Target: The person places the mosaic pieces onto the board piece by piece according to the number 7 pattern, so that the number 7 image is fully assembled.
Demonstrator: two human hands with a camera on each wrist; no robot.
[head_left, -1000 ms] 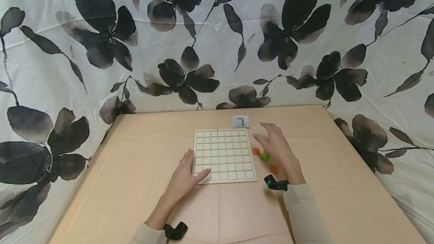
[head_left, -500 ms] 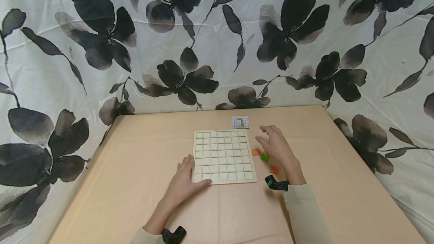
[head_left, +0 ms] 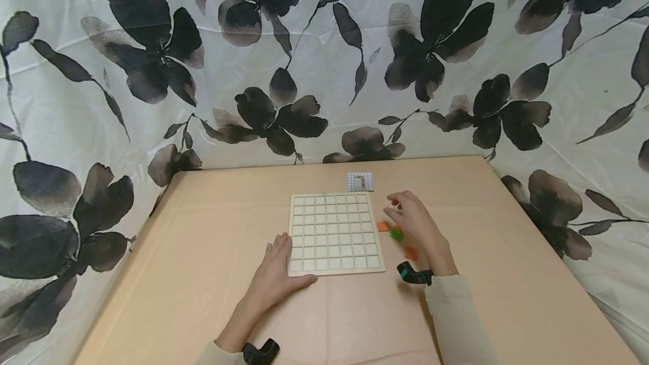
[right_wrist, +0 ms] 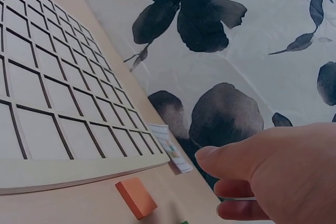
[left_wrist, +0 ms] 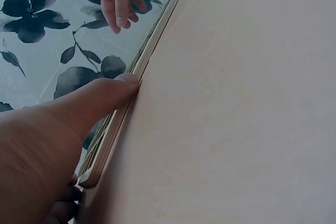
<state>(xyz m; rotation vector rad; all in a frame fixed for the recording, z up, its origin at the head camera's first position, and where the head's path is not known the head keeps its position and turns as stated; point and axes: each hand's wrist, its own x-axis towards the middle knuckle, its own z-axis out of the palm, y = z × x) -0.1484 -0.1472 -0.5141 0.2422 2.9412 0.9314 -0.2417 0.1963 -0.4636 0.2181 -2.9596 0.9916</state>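
Note:
A pale gridded board (head_left: 334, 232) lies flat on the table. My left hand (head_left: 274, 272) rests at its near left corner, the fingers along the left side and the thumb stretched along the front edge. In the left wrist view, the thumb (left_wrist: 113, 90) touches the board's rim. Right of the board, my right hand (head_left: 418, 224) hovers with loosely bent fingers and holds nothing that I can see. Beneath and beside it are a green block (head_left: 396, 234) and several orange blocks (head_left: 382, 226), one partly hidden by the green block. The right wrist view shows one orange block (right_wrist: 136, 196) near the board.
Behind the board lies a small card (head_left: 360, 181) printed with a grid and coloured squares. The light wooden table (head_left: 192, 252) reaches back to a white cloth (head_left: 350, 61) with dark flowers. A black band (head_left: 414, 274) sits on my right wrist.
My left thumb has slid from the board's face to its front edge. My right hand's fingers have bent inward and dropped slightly nearer the blocks.

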